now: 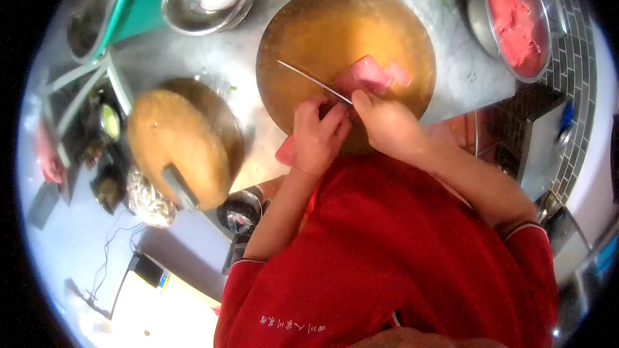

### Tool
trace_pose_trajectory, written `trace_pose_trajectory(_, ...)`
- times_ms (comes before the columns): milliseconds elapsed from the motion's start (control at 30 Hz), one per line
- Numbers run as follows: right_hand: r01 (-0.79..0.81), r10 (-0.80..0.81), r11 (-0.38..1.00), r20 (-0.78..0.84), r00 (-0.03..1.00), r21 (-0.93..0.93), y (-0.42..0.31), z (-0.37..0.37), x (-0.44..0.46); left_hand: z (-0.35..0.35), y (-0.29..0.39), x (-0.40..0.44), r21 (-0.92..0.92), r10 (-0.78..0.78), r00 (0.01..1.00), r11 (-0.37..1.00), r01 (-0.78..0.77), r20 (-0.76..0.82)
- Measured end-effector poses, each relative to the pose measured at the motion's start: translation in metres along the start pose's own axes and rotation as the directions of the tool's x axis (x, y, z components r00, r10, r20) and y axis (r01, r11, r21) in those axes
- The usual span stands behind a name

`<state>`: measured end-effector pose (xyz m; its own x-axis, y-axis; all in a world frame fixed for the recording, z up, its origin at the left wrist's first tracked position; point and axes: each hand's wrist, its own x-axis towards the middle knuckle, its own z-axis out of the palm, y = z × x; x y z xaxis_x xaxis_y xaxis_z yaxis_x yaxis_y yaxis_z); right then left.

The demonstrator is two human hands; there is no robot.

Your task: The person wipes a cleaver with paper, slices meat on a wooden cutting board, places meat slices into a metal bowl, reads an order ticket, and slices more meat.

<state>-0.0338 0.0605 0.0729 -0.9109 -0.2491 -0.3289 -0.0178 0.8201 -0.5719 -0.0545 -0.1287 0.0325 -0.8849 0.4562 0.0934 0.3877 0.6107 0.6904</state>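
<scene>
A round wooden board [348,13] lies on the metal counter in front of me. My right hand [387,122] is closed around the handle end of a knife [306,77], whose blade points to the left across the board. Pink meat [367,74] sits on the board just beyond the blade. Close beside the knife, my left hand [316,132] has its fingers curled down at the board's near edge; what they press on is hidden. Another pink piece [285,151] shows beside my left wrist, at the near left edge of the board.
A metal bowl [474,13] of pink meat [512,19] stands at the right. At the upper left is a steel bowl [177,9] with something white inside. A second round board [174,142] with a cleaver [179,187] on it is at the left, near a green container [138,13].
</scene>
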Motion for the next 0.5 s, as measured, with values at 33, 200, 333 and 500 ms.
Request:
trace_pose_trajectory(33,-0.013,0.013,1.000,0.026,1.000,0.002,0.005,-0.005,0.005,0.001,0.000,0.003,0.007,0.010,1.000,1.000,-0.010,-0.029)
trace_pose_trajectory(200,0.033,-0.031,0.998,-0.041,0.999,0.051,0.013,-0.019,-0.011,0.002,0.006,0.004,0.028,0.063,0.992,0.998,-0.060,-0.113)
trace_pose_trajectory(333,-0.021,0.028,0.998,0.105,0.994,-0.067,-0.023,-0.062,-0.071,0.001,0.006,0.003,0.038,0.044,0.996,0.998,-0.042,-0.072)
trace_pose_trajectory(500,-0.214,0.241,0.970,0.358,0.902,-0.115,-0.024,-0.073,-0.107,0.003,0.007,0.005,0.044,0.059,0.992,0.998,-0.054,-0.111)
